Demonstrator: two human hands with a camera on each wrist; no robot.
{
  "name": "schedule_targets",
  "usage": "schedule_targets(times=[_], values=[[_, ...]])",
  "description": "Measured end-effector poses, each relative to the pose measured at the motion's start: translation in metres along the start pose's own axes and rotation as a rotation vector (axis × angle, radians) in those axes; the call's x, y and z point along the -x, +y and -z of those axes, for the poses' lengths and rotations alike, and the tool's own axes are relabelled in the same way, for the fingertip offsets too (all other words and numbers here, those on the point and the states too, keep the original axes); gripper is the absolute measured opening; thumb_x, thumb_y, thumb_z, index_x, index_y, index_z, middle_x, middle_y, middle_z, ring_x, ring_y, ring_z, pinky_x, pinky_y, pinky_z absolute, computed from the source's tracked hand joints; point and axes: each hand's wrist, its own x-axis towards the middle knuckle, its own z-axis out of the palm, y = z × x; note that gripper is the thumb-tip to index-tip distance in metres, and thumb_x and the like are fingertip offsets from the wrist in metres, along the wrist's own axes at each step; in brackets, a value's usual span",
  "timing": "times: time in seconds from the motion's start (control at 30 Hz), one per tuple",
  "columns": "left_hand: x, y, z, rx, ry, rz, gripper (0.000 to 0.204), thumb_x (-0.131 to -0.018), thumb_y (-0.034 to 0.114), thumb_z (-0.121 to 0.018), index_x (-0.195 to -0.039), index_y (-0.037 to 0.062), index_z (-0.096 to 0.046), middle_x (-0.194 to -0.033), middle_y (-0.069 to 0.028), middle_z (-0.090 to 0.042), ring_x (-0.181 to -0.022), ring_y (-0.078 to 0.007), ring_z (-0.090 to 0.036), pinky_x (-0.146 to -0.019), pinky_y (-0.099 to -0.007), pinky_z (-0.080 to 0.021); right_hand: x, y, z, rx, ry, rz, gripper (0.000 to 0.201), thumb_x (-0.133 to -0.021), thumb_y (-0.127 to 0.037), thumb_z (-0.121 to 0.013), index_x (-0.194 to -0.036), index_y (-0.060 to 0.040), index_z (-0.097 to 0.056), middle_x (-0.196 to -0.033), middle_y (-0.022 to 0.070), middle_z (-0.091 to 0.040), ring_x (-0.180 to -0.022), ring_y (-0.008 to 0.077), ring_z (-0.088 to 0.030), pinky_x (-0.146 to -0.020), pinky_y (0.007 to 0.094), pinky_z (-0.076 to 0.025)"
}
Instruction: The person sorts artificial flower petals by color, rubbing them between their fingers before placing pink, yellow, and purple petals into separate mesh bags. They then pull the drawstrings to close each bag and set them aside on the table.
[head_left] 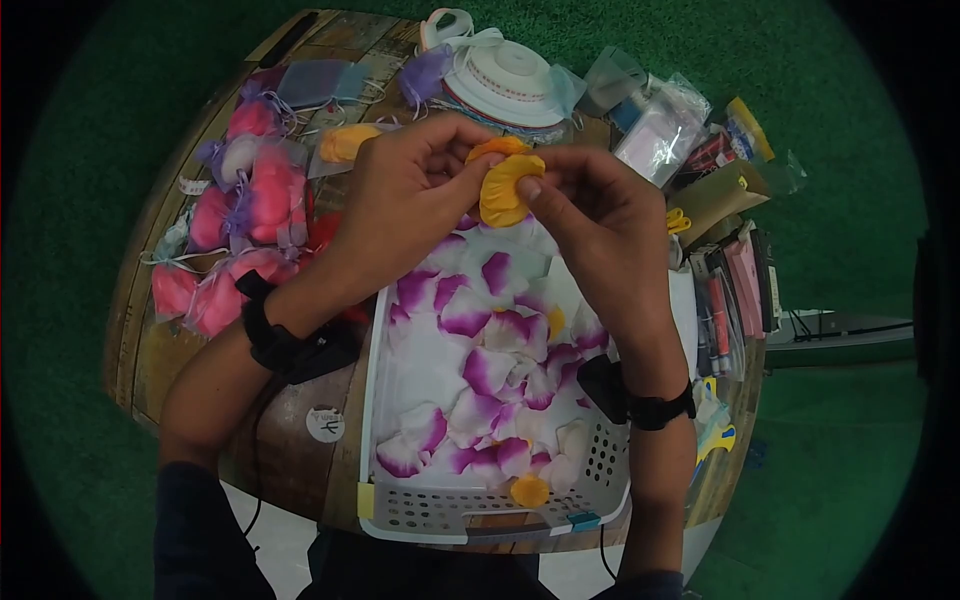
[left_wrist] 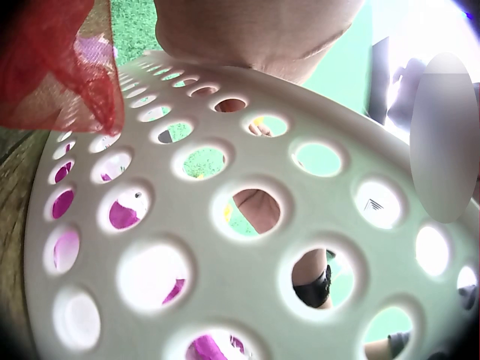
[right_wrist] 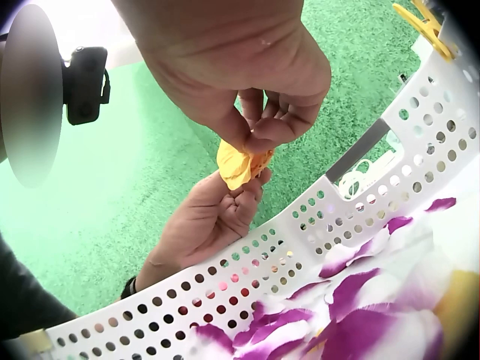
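Two hands, both mine, meet above the far part of a white rectangular plastic basket with round holes in its walls (head_left: 367, 400), holding a small bunch of thin, wrinkled yellow-orange petals (head_left: 505, 200). My left hand (head_left: 410, 195) pinches the bunch from one side between thumb and fingers; my right hand (head_left: 610, 220) grasps it from the other, its thumb pressed on the face of the front petal. Seen from the right wrist, the bunch lies between the fingertips of both hands, above the level of the basket's rim. Inside the basket, many curled white petals with purple edges (head_left: 485, 370) lie scattered and overlapping, and one rounded yellow-orange petal (head_left: 530, 490) lies by the near wall. The basket stands on a brown wooden-plank tabletop (head_left: 285, 440). To its left are sheer drawstring pouches with bright pink contents (head_left: 275, 195); red mesh fabric (left_wrist: 60, 67) hangs close to the basket's outer wall in the left wrist view. Beyond my hands sits a broad white reel of ribbon (head_left: 510, 75), and right of it, shiny clear plastic packets (head_left: 660, 130). Each wrist wears a black strap (head_left: 660, 408).
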Motion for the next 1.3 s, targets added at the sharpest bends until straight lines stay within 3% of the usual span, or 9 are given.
schedule_targets(times=[0.2,0.27,1.3], values=[[0.0011,0.0052,0.0018,-0.002,-0.018,0.058,0.017,-0.095,0.005,-0.059,-0.109,-0.0035,-0.063,-0.086,-0.0060,-0.070,-0.069,-0.0073,-0.067,-0.059,-0.0185,-0.052,-0.0002,-0.0024,0.0013,-0.119,0.087,0.034,0.017,-0.090,-0.002,-0.068,-0.105,0.0042,-0.065,-0.092,0.0049,-0.067,-0.079,0.0069,-0.062,-0.071,0.0207,-0.052],[0.0019,0.0079,0.0037,-0.037,-0.086,0.076,0.020,-0.098,0.008,-0.058,-0.114,-0.0036,-0.058,-0.095,-0.0061,-0.068,-0.079,-0.0093,-0.065,-0.066,-0.0231,-0.056,-0.0005,-0.0030,0.0016,-0.132,0.095,0.035,0.017,-0.090,-0.002,-0.068,-0.105,0.0041,-0.065,-0.092,0.0050,-0.067,-0.079,0.0067,-0.062,-0.071,0.0207,-0.052],[0.0027,0.0072,0.0034,-0.076,-0.109,0.098,0.021,-0.098,0.009,-0.059,-0.115,-0.0032,-0.059,-0.097,-0.0056,-0.068,-0.080,-0.0085,-0.066,-0.068,-0.0213,-0.055,-0.0006,0.0003,0.0005,-0.102,0.138,-0.037,0.016,-0.085,-0.005,-0.072,-0.097,0.0036,-0.067,-0.080,0.0003,-0.064,-0.071,0.0039,-0.058,-0.064,0.0185,-0.049]])
